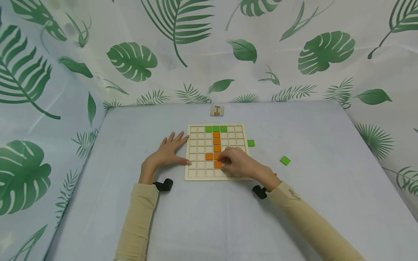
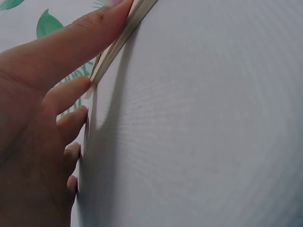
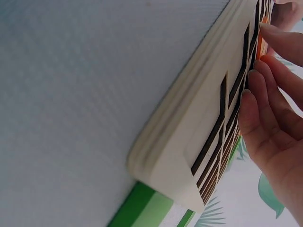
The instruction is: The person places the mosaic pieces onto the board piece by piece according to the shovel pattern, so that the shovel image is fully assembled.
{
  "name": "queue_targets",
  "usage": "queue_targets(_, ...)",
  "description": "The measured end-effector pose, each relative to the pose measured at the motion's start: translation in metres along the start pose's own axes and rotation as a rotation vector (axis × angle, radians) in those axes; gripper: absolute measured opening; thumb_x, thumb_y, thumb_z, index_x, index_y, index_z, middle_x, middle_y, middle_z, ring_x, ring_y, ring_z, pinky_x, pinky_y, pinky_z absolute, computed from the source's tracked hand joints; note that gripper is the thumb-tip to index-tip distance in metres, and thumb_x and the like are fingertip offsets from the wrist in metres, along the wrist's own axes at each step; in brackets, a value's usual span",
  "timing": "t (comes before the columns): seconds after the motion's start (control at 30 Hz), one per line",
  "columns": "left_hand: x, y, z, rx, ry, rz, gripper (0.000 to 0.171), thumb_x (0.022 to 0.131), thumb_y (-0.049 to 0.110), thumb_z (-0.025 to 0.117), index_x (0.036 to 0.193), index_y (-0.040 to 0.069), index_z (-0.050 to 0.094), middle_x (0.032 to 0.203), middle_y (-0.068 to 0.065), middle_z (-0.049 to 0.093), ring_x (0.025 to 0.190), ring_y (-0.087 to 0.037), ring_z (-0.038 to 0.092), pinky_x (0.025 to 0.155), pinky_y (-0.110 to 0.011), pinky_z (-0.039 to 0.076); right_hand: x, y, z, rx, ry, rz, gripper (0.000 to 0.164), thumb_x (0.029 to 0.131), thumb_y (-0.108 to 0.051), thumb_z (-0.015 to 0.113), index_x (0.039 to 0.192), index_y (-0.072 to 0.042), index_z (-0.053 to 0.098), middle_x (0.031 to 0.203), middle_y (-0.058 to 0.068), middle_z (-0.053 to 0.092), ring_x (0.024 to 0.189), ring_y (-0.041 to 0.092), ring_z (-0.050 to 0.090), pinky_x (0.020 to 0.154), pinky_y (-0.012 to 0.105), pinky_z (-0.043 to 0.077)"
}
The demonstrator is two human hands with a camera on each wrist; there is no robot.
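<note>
A pale grid board (image 1: 196, 176) lies flat on the table. Three green tiles (image 1: 216, 128) fill cells in its top row, and several orange tiles (image 1: 216, 141) run down a column below them. My right hand (image 1: 240, 161) is over the lower part of the board, its thumb and index finger at either side of an orange tile (image 3: 259, 47) in that column. Part of the orange near the fingers is hidden. With fingers spread, my left hand (image 1: 166, 152) touches the board's left edge; its thumb (image 2: 102, 28) rests on the rim.
Beyond the board lies a small pattern card (image 1: 217, 110). One loose green tile (image 1: 250, 143) sits against the board's right edge, another green tile (image 1: 285, 160) farther right. A bit of red (image 1: 275, 174) shows beside my right wrist. Leaf-printed cloth (image 1: 209, 50) surrounds the table.
</note>
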State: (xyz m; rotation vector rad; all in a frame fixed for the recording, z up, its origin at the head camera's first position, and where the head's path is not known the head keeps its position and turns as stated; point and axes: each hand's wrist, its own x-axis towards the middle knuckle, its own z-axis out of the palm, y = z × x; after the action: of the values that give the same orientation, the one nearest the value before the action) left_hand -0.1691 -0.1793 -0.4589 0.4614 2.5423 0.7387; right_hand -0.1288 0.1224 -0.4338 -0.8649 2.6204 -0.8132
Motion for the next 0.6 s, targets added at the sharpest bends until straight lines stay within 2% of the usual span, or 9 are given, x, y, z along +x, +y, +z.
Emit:
queue_targets(0.2, 0.000, 0.000, 0.000, 0.004, 0.000, -0.004, 0.110, 0.083, 0.049, 0.082, 0.167, 0.020, 0.018, 0.175, -0.005, 0.002, 0.160, -0.031, -0.013, 0.129, -0.052, -0.009, -0.003, 0.002, -0.004, 0.029, -0.025, 0.003, 0.026, 0.087, -0.005, 0.081, 0.112, -0.001, 0.075, 0.100, 0.004, 0.072, 0.089, 0.014, 0.063, 0.081, 0.030, 0.057)
queue_targets(0.5, -0.001, 0.001, 0.000, -0.008, -0.007, -0.003, 0.110, 0.083, 0.048, 0.082, 0.167, 0.019, 0.017, 0.175, -0.006, 0.002, 0.160, -0.032, -0.014, 0.129, -0.053, -0.010, -0.013, 0.012, -0.013, 0.098, -0.008, -0.010, 0.027, 0.090, -0.005, 0.077, 0.117, -0.001, 0.074, 0.111, 0.008, 0.075, 0.097, 0.019, 0.068, 0.087, 0.035, 0.059)
queue_targets(0.6, -0.001, 0.001, -0.001, -0.004, -0.010, -0.005, 0.110, 0.083, 0.048, 0.082, 0.167, 0.019, 0.016, 0.175, -0.006, 0.002, 0.160, -0.032, -0.014, 0.129, -0.053, -0.010, -0.016, 0.016, -0.018, 0.111, -0.005, 0.011, 0.026, 0.092, -0.006, 0.075, 0.117, -0.001, 0.073, 0.112, 0.007, 0.076, 0.096, 0.018, 0.067, 0.086, 0.035, 0.059)
